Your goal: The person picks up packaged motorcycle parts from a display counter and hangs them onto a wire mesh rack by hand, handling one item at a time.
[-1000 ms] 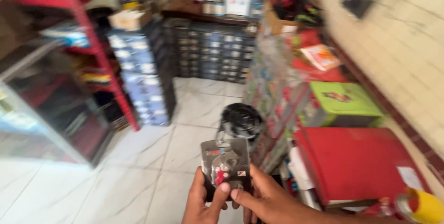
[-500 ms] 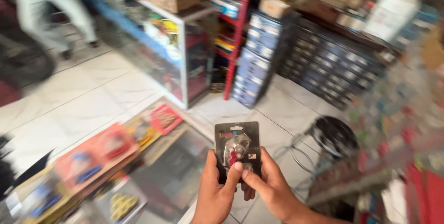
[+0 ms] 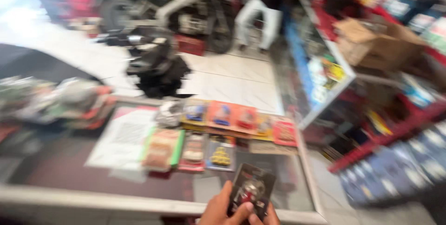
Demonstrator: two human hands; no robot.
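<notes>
A small dark blister pack (image 3: pixel 251 189) with a silver and red part under clear plastic sits at the bottom middle of the head view. My left hand (image 3: pixel 220 210) grips its lower left side, thumb across the front. My right hand (image 3: pixel 268 216) holds its lower right corner; only the fingers show at the frame's edge. The pack hovers above the near edge of a glass counter (image 3: pixel 297 192). The whole view is blurred.
Several colourful packets (image 3: pixel 223 118) and a white sheet of paper (image 3: pixel 123 136) lie on the counter top. A glass display case (image 3: pixel 320 74) with a cardboard box (image 3: pixel 371 43) stands to the right. Beyond are a motorcycle (image 3: pixel 186 6) and a seated person (image 3: pixel 260 11).
My view has swung left, from the shelves and stool to the glass counter and shop front. Both hands still hold the pack, now lower in the frame.
</notes>
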